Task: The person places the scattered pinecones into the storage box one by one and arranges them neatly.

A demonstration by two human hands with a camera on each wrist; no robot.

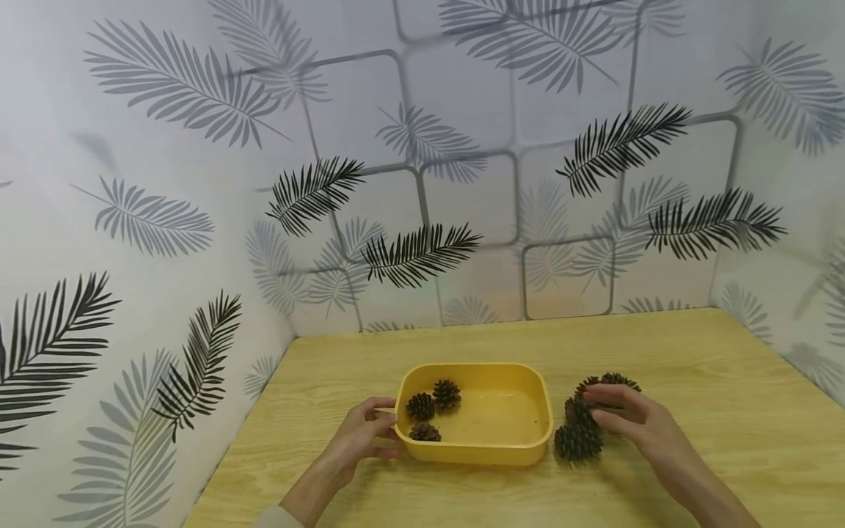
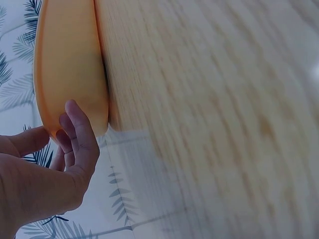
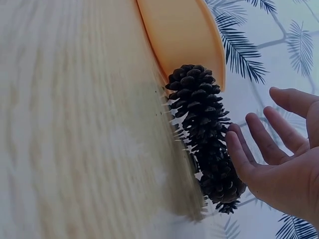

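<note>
A: Where are the pine cones?
B: Right of the yellow tub; right hand hovers spread over them; left hand grips the tub's handle.
A: Handling?
B: Probably light, brittle; pinch the sides.

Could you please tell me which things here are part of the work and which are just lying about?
In the work:
- yellow tray, left hand gripping its handle
- three pine cones in tray
- pine cones on table, right hand over them

Just there:
- wooden table
- leaf-patterned wall
</note>
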